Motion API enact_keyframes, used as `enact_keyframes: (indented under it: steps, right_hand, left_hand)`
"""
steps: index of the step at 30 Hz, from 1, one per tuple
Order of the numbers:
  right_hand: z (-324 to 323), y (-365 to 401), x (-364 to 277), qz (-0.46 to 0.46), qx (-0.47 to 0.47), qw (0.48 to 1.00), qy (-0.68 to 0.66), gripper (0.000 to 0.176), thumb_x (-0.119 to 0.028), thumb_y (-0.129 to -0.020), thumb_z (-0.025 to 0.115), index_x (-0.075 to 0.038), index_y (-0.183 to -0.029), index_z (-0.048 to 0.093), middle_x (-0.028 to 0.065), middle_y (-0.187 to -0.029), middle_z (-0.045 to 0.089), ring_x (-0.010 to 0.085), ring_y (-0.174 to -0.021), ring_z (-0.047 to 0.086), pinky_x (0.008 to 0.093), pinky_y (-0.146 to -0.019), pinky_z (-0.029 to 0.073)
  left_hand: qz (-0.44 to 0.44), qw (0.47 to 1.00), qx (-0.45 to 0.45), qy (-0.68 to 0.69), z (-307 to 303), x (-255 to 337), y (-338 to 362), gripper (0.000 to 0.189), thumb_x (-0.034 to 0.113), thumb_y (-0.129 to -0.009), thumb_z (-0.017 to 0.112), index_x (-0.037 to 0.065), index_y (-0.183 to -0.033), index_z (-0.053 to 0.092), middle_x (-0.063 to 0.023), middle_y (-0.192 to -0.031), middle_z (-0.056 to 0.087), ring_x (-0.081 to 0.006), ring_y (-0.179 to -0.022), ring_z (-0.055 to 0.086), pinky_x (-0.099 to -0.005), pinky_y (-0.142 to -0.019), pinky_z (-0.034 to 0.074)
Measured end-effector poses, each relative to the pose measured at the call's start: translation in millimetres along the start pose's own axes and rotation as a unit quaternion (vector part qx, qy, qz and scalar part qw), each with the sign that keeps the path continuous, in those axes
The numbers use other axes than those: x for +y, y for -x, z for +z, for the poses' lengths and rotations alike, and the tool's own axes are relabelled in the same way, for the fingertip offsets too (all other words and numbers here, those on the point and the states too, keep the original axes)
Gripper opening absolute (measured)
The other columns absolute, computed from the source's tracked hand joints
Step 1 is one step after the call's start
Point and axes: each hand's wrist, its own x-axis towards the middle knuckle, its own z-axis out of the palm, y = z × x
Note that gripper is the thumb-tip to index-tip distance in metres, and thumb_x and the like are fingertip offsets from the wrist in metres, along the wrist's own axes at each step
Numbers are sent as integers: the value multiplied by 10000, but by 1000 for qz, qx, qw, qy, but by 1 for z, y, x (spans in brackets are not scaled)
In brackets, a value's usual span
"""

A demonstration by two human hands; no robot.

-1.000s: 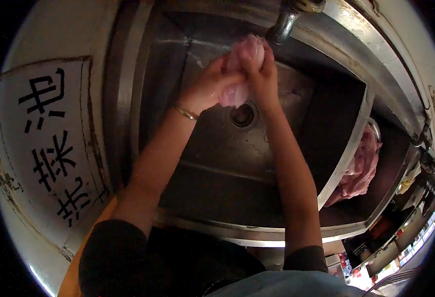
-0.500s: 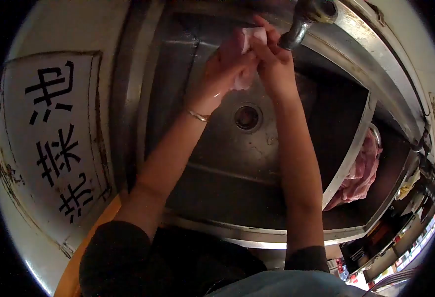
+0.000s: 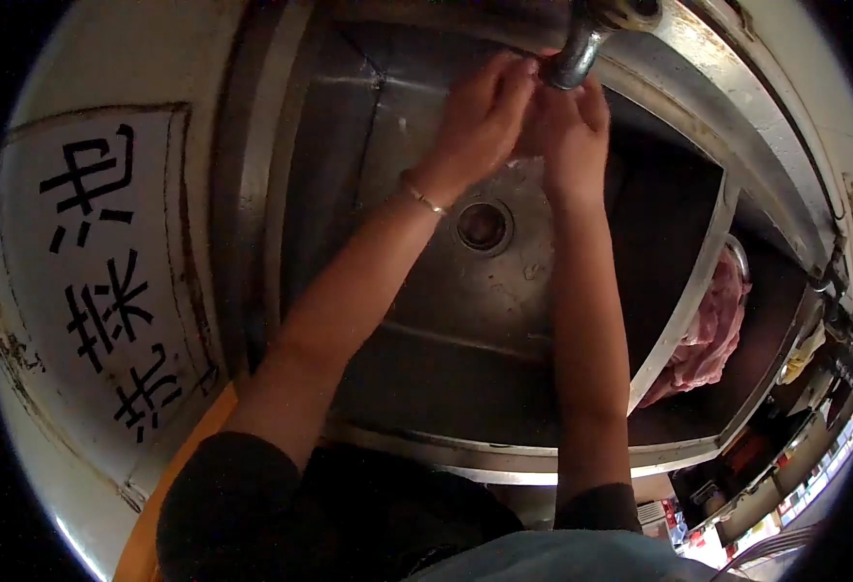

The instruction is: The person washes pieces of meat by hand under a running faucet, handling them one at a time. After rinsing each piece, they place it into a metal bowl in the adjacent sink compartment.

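Both of my hands are raised over the sink [image 3: 504, 320], close together under the faucet [image 3: 574, 63]. A piece of raw meat [image 3: 531, 136] shows as a dark reddish patch between them, mostly hidden by my palms and fingers. My left hand [image 3: 489, 121], with a bracelet at its wrist, curls round the meat from the left. On the other side my right hand [image 3: 574, 136] closes round it, its fingertips partly behind the spout. The drain [image 3: 484, 229] lies below my hands, in the sink floor.
Right of a metal divider [image 3: 683, 301], a second basin holds a heap of raw pink meat [image 3: 708, 335] in a metal-rimmed container. A sign with black Chinese characters [image 3: 101, 272] is at the left. A yellowish cloth-like item [image 3: 803, 354] sits beyond the basin's right edge.
My hands have moved right, with the meat between them, to directly beneath the spout. The pale side of the meat, visible before, is now hidden.
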Motion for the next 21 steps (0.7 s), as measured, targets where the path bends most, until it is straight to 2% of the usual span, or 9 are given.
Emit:
enact_keyframes:
  steps: [3, 6, 8, 10, 11, 12, 14, 17, 21]
  right_hand:
    - [-8, 13, -11, 23, 9, 1000, 13, 214, -139, -852, 513, -53, -1047, 486, 14, -821, 533, 73, -707, 486, 219, -597, 412]
    - [-23, 18, 0, -4, -58, 989, 134, 247, -151, -852, 519, -44, -1071, 480, 31, -896, 538, 87, -785, 506, 233, -665, 431]
    - [-31, 14, 1, 12, -82, 989, 124, 268, -145, -849, 521, -37, -1090, 473, 39, -926, 540, 97, -826, 508, 238, -705, 429]
    - [-30, 8, -6, 25, -105, 988, 114, 290, -139, -847, 522, -29, -1110, 466, 47, -957, 541, 108, -868, 509, 243, -746, 426]
    - [-29, 3, -12, 41, -120, 991, 42, 301, -126, -847, 517, -24, -1124, 459, 52, -973, 543, 111, -878, 508, 241, -762, 418]
    - [-28, 0, -15, 59, -134, 989, -29, 312, -112, -847, 512, -18, -1138, 452, 56, -990, 544, 114, -888, 507, 240, -778, 411]
    - [-28, -6, -9, 69, -136, 988, -19, 298, -83, -852, 492, -9, -1138, 451, 56, -1002, 544, 121, -899, 505, 243, -789, 406]
    - [-19, -16, 0, 3, -162, 985, 60, 285, -108, -851, 476, -5, -1117, 462, 44, -993, 546, 112, -882, 520, 266, -752, 434]
    - [-1, -14, 17, -71, -73, 994, 40, 307, -116, -838, 528, -6, -1117, 462, 54, -975, 548, 105, -885, 500, 247, -780, 409]
  left_hand:
    - [-5, 999, -46, 12, 12, -5, -16, 245, 252, -824, 532, 21, -743, 517, -31, -621, 521, -95, -559, 469, -261, -543, 407]
    - [8, 999, 35, -15, 15, -9, -31, 217, 212, -785, 567, 29, -679, 518, -10, -602, 512, -87, -551, 470, -263, -522, 408]
    - [-59, 989, -134, 0, 1, -26, -38, 274, 225, -757, 640, 58, -958, 559, -15, -851, 595, -89, -769, 553, -258, -684, 460]
    - [-68, 984, -154, 51, -11, -31, -32, 237, 188, -735, 654, 54, -910, 567, -14, -820, 587, -80, -711, 538, -243, -631, 447]
    - [-77, 977, -171, 102, -17, -33, -30, 203, 151, -712, 669, 51, -862, 575, -12, -788, 579, -70, -654, 523, -228, -579, 434]
    - [-79, 977, -172, 102, -22, -27, -25, 203, 151, -712, 669, 51, -862, 575, -12, -788, 579, -70, -654, 523, -228, -579, 434]
    - [-83, 950, -242, 180, -32, -7, -17, 249, 172, -711, 687, 46, -885, 562, 2, -826, 570, -63, -672, 521, -203, -585, 429]
    - [-129, 958, -228, 121, -45, -9, -15, 220, 213, -727, 677, 53, -825, 561, 21, -791, 564, -52, -665, 511, -201, -568, 422]
    - [-117, 975, -177, 64, -46, -9, -16, 193, 216, -752, 652, 57, -828, 573, 21, -781, 571, -43, -681, 514, -198, -572, 421]
